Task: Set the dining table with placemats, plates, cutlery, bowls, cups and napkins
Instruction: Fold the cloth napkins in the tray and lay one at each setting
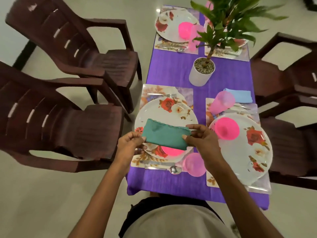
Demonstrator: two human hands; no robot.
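We hold one folded teal napkin (165, 137) above the near-left plate (164, 115), long axis left to right, our left hand (130, 145) pinching one short end and our right hand (202, 140) the other. We count four plates, four placemats, one blue napkin (240, 96) laid far right. Pink cups and bowls partly hidden by the plant (226, 21); we cannot count them surely.

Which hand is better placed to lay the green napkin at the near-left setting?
Probably the left hand: it pinches the green napkin on the chair side, over that plate. The right hand holds the end nearer the table's middle.
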